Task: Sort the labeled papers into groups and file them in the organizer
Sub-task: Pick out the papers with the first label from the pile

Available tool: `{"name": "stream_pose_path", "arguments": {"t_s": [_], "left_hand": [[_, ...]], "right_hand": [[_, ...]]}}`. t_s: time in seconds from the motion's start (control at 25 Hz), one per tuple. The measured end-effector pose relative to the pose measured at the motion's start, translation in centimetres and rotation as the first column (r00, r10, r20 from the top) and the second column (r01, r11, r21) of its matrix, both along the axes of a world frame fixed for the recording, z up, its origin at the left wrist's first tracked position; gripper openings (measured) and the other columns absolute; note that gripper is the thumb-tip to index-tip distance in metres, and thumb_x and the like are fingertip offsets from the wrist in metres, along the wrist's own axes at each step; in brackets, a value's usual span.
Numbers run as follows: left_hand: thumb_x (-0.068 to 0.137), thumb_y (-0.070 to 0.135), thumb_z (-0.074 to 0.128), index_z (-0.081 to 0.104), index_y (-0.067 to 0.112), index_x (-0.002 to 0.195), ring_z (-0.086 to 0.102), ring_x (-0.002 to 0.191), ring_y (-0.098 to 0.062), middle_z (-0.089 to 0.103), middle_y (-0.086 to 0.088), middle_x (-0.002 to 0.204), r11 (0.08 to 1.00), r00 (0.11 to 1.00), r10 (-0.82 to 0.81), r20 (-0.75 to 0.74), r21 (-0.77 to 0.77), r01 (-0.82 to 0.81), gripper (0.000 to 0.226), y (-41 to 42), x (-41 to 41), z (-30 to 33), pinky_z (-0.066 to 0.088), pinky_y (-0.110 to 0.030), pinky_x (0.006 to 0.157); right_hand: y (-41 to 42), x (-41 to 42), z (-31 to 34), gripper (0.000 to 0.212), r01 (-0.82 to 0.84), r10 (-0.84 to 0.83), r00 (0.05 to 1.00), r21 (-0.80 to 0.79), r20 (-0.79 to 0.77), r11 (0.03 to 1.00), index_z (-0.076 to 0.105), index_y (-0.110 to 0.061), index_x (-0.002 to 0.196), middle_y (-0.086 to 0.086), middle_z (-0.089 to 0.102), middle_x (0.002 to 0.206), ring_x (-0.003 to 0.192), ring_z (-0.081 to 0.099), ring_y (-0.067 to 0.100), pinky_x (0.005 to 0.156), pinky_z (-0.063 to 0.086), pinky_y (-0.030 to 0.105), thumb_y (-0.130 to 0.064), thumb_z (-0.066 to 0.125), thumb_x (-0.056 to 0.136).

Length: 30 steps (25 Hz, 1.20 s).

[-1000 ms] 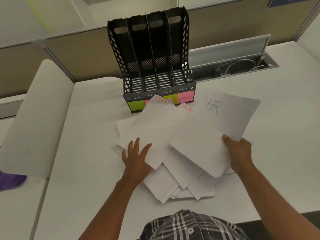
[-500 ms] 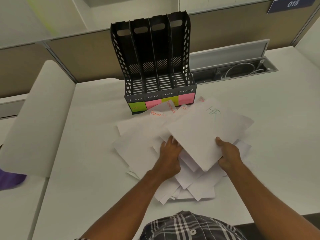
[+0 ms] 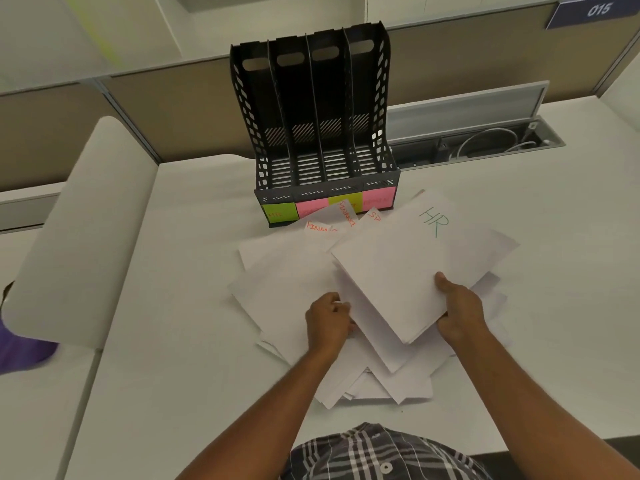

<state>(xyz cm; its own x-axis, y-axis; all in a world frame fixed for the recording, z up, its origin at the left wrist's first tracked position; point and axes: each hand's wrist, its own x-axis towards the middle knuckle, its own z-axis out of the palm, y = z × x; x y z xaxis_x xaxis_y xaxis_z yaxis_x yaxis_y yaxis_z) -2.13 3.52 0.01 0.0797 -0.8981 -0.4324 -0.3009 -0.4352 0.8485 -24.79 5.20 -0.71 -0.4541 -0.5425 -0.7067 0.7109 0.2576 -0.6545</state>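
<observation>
A loose pile of white papers (image 3: 287, 282) lies on the desk in front of a black four-slot organizer (image 3: 311, 133) with green and pink sticky labels along its base. My right hand (image 3: 460, 313) grips the near corner of a thin stack topped by a sheet marked "HR" (image 3: 408, 265), lifted slightly over the pile. My left hand (image 3: 327, 320) has its fingers curled on the edge of sheets just under that stack. Sheets marked "FINANCE" (image 3: 332, 220) peek out near the organizer. All four slots look empty.
A white desk (image 3: 173, 341) carries everything. Behind the organizer runs a beige partition, and to its right an open cable tray (image 3: 485, 143) with a white cord. A white rounded panel (image 3: 79, 230) stands at the left. My plaid shirt shows at the bottom edge.
My left hand moved right from the pile's left side to the edge under the HR stack and curled its fingers. My right hand drew the HR stack closer and leftward.
</observation>
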Motion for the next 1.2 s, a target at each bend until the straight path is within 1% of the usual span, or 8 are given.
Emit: {"name": "stream_pose_path", "arguments": {"t_s": [0.16, 0.28, 0.4, 0.56, 0.68, 0.8, 1.0, 1.2], "left_hand": [[0.090, 0.000, 0.051, 0.076, 0.008, 0.097, 0.073, 0.078, -0.022, 0.078, -0.010, 0.089, 0.869, 0.870, -0.444, 0.212, -0.134, 0.476, 0.027, -1.4, -1.3, 0.1, 0.061, -0.038, 0.073], [0.089, -0.002, 0.055, 0.065, 0.008, 0.127, 0.061, 0.117, -0.030, 0.067, -0.015, 0.127, 0.791, 0.732, -0.356, 0.581, -0.230, 0.568, 0.041, -5.4, 1.1, -0.6, 0.049, -0.039, 0.101], [0.093, 0.010, 0.058, 0.039, 0.018, 0.149, 0.032, 0.144, -0.030, 0.039, -0.008, 0.156, 0.721, 0.446, -0.380, 0.810, -0.042, 0.691, 0.060, -10.1, 4.1, -0.3, 0.029, -0.045, 0.115], [0.093, 0.027, 0.061, 0.024, 0.027, 0.154, 0.015, 0.151, -0.028, 0.028, -0.006, 0.162, 0.562, 0.172, -0.508, 0.844, 0.174, 0.809, 0.072, -13.9, 4.3, 0.3, 0.011, -0.052, 0.119], [0.088, 0.040, 0.063, 0.033, 0.031, 0.150, 0.025, 0.145, -0.029, 0.041, -0.009, 0.153, 0.516, 0.062, -0.492, 0.868, 0.234, 0.824, 0.070, -15.5, 4.4, 0.9, 0.013, -0.055, 0.116], [0.083, 0.051, 0.065, 0.028, 0.033, 0.152, 0.016, 0.149, -0.029, 0.030, -0.006, 0.160, 0.467, -0.035, -0.537, 0.843, 0.331, 0.820, 0.080, -15.3, 5.5, 0.7, 0.009, -0.058, 0.117], [0.082, 0.043, 0.070, 0.002, 0.027, 0.157, -0.014, 0.153, -0.031, -0.005, -0.001, 0.169, 0.342, -0.193, -0.571, 0.798, 0.444, 0.828, 0.102, -14.7, 6.2, 0.1, -0.001, -0.061, 0.118], [0.080, 0.035, 0.075, -0.003, 0.029, 0.157, -0.009, 0.153, -0.035, 0.001, -0.005, 0.168, 0.213, -0.330, -0.522, 0.786, 0.495, 0.842, 0.109, -15.3, 4.6, 0.5, 0.000, -0.062, 0.118]], "right_hand": [[-0.1, -0.4, -0.4, 0.036, 0.005, -0.005, 1.000, 0.020, -0.003, 1.000, 0.065, -0.012, 0.117, 0.006, 0.072, 0.109, 0.095, 0.068, 0.027, 0.073, 0.058, 0.043, -0.013, 0.078, 0.084], [0.1, -1.0, -1.4, 0.045, 0.027, -0.025, 0.999, 0.076, -0.030, 0.997, 0.061, -0.007, 0.126, 0.010, 0.069, 0.119, 0.104, 0.066, 0.031, 0.091, 0.055, 0.051, -0.014, 0.078, 0.085], [0.3, -1.6, -2.0, 0.050, 0.063, -0.060, 0.998, 0.089, -0.036, 0.994, 0.058, -0.007, 0.130, 0.010, 0.068, 0.122, 0.106, 0.065, 0.032, 0.096, 0.052, 0.054, -0.017, 0.078, 0.085], [0.5, -1.9, -2.4, 0.047, 0.086, -0.086, 0.996, 0.078, -0.006, 0.993, 0.060, -0.007, 0.130, 0.010, 0.069, 0.122, 0.103, 0.067, 0.030, 0.095, 0.053, 0.052, -0.016, 0.077, 0.086], [0.4, -2.0, -2.6, 0.047, 0.097, -0.096, 0.995, 0.083, -0.009, 0.992, 0.059, -0.006, 0.130, 0.010, 0.069, 0.120, 0.100, 0.067, 0.030, 0.092, 0.054, 0.050, -0.016, 0.076, 0.087], [0.4, -1.9, -2.6, 0.045, 0.093, -0.093, 0.996, 0.069, -0.001, 0.993, 0.060, -0.006, 0.128, 0.010, 0.070, 0.117, 0.094, 0.068, 0.027, 0.084, 0.056, 0.046, -0.015, 0.076, 0.087], [0.5, -2.0, -3.0, 0.046, 0.094, -0.094, 0.996, 0.051, -0.011, 0.994, 0.059, -0.005, 0.130, 0.010, 0.069, 0.119, 0.090, 0.067, 0.025, 0.079, 0.055, 0.042, -0.015, 0.075, 0.088], [0.4, -2.1, -3.3, 0.047, 0.089, -0.087, 0.996, 0.067, -0.022, 0.994, 0.059, -0.005, 0.128, 0.011, 0.069, 0.118, 0.093, 0.067, 0.028, 0.088, 0.055, 0.047, -0.015, 0.077, 0.086]]}}
